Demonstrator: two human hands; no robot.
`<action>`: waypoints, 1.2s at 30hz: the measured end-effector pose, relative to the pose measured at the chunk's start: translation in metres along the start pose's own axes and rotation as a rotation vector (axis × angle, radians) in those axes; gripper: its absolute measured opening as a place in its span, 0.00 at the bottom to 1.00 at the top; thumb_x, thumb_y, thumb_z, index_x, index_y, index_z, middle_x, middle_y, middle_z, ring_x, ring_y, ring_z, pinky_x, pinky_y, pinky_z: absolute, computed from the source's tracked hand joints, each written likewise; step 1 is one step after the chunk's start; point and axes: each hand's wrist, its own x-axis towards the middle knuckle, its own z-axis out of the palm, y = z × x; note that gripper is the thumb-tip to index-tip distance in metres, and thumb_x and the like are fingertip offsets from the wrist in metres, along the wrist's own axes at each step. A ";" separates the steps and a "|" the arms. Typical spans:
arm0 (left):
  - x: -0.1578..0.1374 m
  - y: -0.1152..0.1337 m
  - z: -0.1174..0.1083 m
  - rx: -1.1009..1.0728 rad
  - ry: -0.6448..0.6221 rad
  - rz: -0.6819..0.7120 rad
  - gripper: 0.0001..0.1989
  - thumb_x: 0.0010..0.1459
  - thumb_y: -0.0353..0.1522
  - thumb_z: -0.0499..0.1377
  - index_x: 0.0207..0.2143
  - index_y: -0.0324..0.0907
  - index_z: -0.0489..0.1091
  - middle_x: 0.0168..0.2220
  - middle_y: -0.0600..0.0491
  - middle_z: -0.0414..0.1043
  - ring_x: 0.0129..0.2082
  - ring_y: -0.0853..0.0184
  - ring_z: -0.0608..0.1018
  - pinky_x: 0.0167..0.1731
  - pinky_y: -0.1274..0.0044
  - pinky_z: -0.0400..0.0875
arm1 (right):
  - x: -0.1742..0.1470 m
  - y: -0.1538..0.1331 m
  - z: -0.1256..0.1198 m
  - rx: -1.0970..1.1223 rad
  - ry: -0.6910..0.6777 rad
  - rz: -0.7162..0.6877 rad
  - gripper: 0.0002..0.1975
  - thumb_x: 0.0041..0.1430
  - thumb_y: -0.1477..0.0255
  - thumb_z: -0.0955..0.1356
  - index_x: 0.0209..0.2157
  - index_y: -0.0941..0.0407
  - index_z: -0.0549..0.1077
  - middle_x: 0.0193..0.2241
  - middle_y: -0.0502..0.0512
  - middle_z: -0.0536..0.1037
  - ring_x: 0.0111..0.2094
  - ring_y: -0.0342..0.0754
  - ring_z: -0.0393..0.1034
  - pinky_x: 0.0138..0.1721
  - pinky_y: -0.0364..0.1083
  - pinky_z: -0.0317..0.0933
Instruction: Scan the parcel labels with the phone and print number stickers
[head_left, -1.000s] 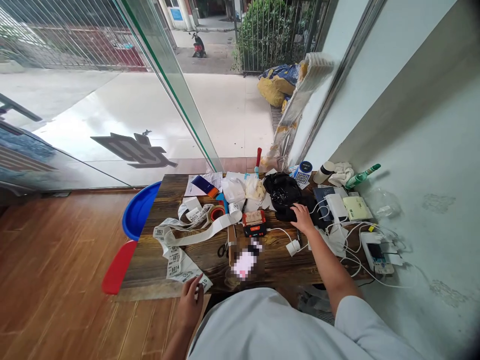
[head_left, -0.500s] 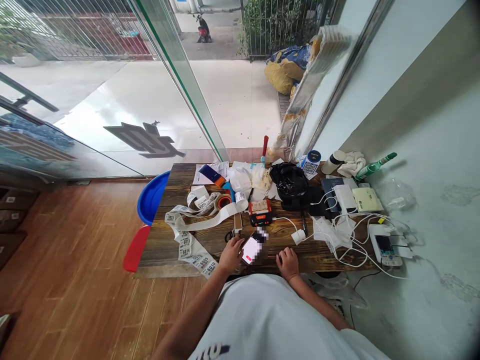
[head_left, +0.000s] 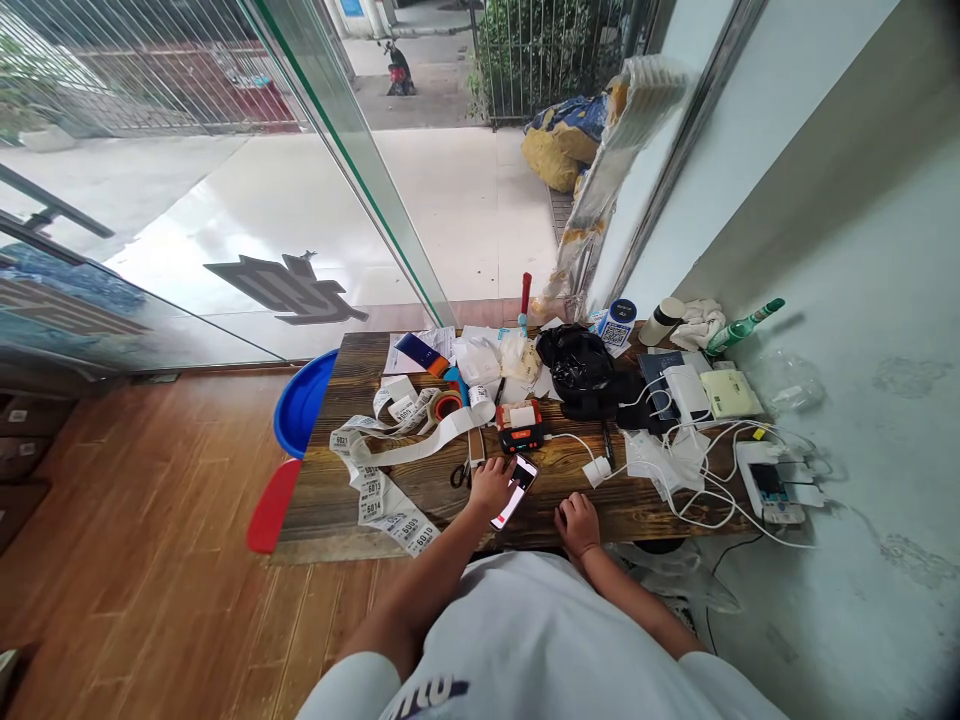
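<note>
A phone (head_left: 513, 499) lies on the table with its screen lit. Over its left side reaches my left hand (head_left: 492, 484), fingers stretched out onto the screen, holding nothing. My right hand (head_left: 577, 523) rests at the table's front edge, right of the phone, with fingers curled in and nothing visible in them. Just beyond the phone sits a red and black label printer-like device (head_left: 519, 427) with a white cable. Black-handled scissors (head_left: 459, 476) lie left of my left hand, near a strip of numbered labels (head_left: 375, 492).
The wooden table (head_left: 315, 520) also bears a tape roll (head_left: 448, 404), a black plastic bag (head_left: 576, 360), a white charger (head_left: 597, 471), tangled cables, a power strip (head_left: 769, 485) and a green bottle (head_left: 742, 328). A blue basin (head_left: 304, 405) and red dustpan-like piece (head_left: 273, 508) stand left.
My left hand has moved right and forward, from beside the phone to over its screen. The screen now shows a darker upper part. My right hand stays at the table edge.
</note>
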 end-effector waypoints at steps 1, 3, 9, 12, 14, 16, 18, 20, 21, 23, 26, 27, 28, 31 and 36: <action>-0.003 -0.002 -0.001 -0.001 0.003 -0.003 0.28 0.64 0.41 0.47 0.65 0.45 0.56 0.49 0.41 0.69 0.50 0.52 0.68 0.46 0.64 0.62 | 0.000 0.000 0.000 0.001 -0.002 0.000 0.09 0.62 0.70 0.63 0.27 0.53 0.69 0.30 0.55 0.68 0.35 0.53 0.62 0.38 0.50 0.56; -0.011 -0.007 -0.001 -0.008 0.011 -0.020 0.28 0.65 0.40 0.44 0.65 0.44 0.54 0.49 0.41 0.69 0.50 0.53 0.68 0.47 0.64 0.62 | 0.001 0.000 -0.001 0.003 -0.003 0.001 0.10 0.62 0.70 0.63 0.27 0.53 0.69 0.30 0.55 0.68 0.35 0.53 0.62 0.38 0.50 0.57; -0.051 -0.025 0.008 -0.041 0.004 -0.068 0.39 0.57 0.49 0.54 0.64 0.34 0.56 0.56 0.37 0.65 0.56 0.47 0.64 0.54 0.60 0.57 | 0.001 -0.001 -0.001 0.005 -0.001 0.002 0.10 0.62 0.71 0.63 0.26 0.53 0.68 0.29 0.55 0.67 0.34 0.52 0.62 0.38 0.50 0.57; -0.063 -0.027 0.017 -0.068 -0.028 -0.028 0.50 0.45 0.48 0.64 0.66 0.37 0.51 0.59 0.39 0.64 0.58 0.48 0.62 0.59 0.62 0.52 | 0.002 -0.001 -0.001 0.011 0.002 -0.004 0.10 0.61 0.71 0.63 0.25 0.53 0.68 0.29 0.55 0.67 0.34 0.52 0.61 0.38 0.50 0.57; -0.065 -0.026 0.021 -0.080 -0.040 -0.020 0.53 0.43 0.45 0.66 0.67 0.38 0.47 0.59 0.40 0.64 0.58 0.48 0.62 0.60 0.62 0.51 | 0.002 0.000 -0.002 0.016 0.001 -0.012 0.10 0.61 0.71 0.64 0.25 0.53 0.68 0.29 0.55 0.67 0.34 0.53 0.61 0.38 0.50 0.57; -0.065 -0.025 0.024 -0.088 -0.048 -0.023 0.52 0.44 0.42 0.66 0.68 0.37 0.46 0.58 0.39 0.64 0.58 0.47 0.63 0.59 0.61 0.50 | 0.003 0.001 -0.003 0.022 -0.002 -0.020 0.10 0.60 0.71 0.64 0.25 0.53 0.68 0.28 0.54 0.67 0.34 0.52 0.61 0.38 0.49 0.57; -0.063 -0.024 0.026 -0.099 -0.058 -0.011 0.51 0.45 0.41 0.65 0.68 0.36 0.46 0.56 0.39 0.66 0.57 0.47 0.63 0.59 0.61 0.50 | 0.004 0.001 -0.004 0.028 -0.006 -0.026 0.10 0.60 0.71 0.64 0.25 0.53 0.68 0.28 0.54 0.67 0.34 0.52 0.62 0.38 0.49 0.57; -0.061 -0.023 0.026 -0.116 -0.071 0.019 0.51 0.45 0.41 0.65 0.67 0.36 0.47 0.55 0.39 0.67 0.56 0.49 0.65 0.59 0.62 0.52 | 0.005 0.002 -0.006 0.033 -0.011 -0.026 0.10 0.60 0.71 0.64 0.25 0.53 0.68 0.28 0.54 0.67 0.34 0.52 0.62 0.38 0.49 0.57; -0.061 -0.023 0.026 -0.127 -0.078 0.038 0.51 0.45 0.41 0.65 0.67 0.36 0.46 0.54 0.40 0.68 0.55 0.50 0.66 0.58 0.63 0.53 | 0.005 0.001 -0.008 0.036 -0.014 -0.022 0.10 0.60 0.71 0.64 0.25 0.53 0.68 0.28 0.54 0.67 0.34 0.52 0.62 0.38 0.49 0.57; -0.061 -0.022 0.024 -0.153 -0.084 0.072 0.51 0.45 0.42 0.65 0.68 0.39 0.47 0.52 0.43 0.71 0.53 0.53 0.68 0.57 0.64 0.56 | 0.006 -0.002 -0.010 0.044 -0.020 -0.001 0.10 0.61 0.71 0.63 0.26 0.53 0.69 0.28 0.55 0.68 0.34 0.53 0.62 0.38 0.50 0.57; -0.068 -0.026 0.020 -0.183 -0.037 0.080 0.41 0.52 0.42 0.61 0.66 0.43 0.51 0.50 0.46 0.72 0.51 0.56 0.68 0.55 0.65 0.59 | 0.008 -0.015 -0.012 0.067 -0.036 0.038 0.07 0.61 0.68 0.63 0.33 0.54 0.72 0.33 0.57 0.70 0.37 0.55 0.63 0.40 0.51 0.57; -0.073 -0.028 0.018 -0.186 -0.006 0.062 0.36 0.56 0.41 0.58 0.65 0.44 0.53 0.49 0.46 0.72 0.51 0.56 0.68 0.54 0.65 0.60 | 0.009 -0.023 -0.011 0.080 -0.046 0.040 0.09 0.60 0.66 0.64 0.38 0.55 0.72 0.36 0.58 0.71 0.39 0.56 0.63 0.41 0.52 0.57; -0.079 -0.032 0.017 -0.186 0.029 0.036 0.31 0.60 0.40 0.54 0.64 0.44 0.56 0.49 0.45 0.71 0.50 0.57 0.68 0.53 0.65 0.61 | 0.010 -0.031 -0.009 0.095 -0.058 0.037 0.14 0.59 0.63 0.65 0.44 0.55 0.71 0.39 0.59 0.71 0.41 0.57 0.63 0.42 0.52 0.57; -0.105 -0.047 0.015 -0.176 0.125 -0.060 0.24 0.65 0.36 0.47 0.61 0.42 0.61 0.49 0.44 0.70 0.49 0.57 0.68 0.52 0.64 0.62 | 0.014 -0.055 -0.001 0.131 -0.084 0.042 0.29 0.54 0.57 0.69 0.54 0.56 0.65 0.45 0.62 0.69 0.44 0.59 0.63 0.45 0.55 0.57; -0.161 -0.083 0.020 -0.118 0.266 -0.174 0.20 0.64 0.34 0.49 0.56 0.44 0.67 0.44 0.45 0.72 0.44 0.58 0.70 0.48 0.66 0.66 | 0.015 -0.075 0.015 0.132 -0.067 0.147 0.43 0.46 0.51 0.72 0.59 0.58 0.59 0.46 0.67 0.67 0.44 0.63 0.61 0.47 0.59 0.56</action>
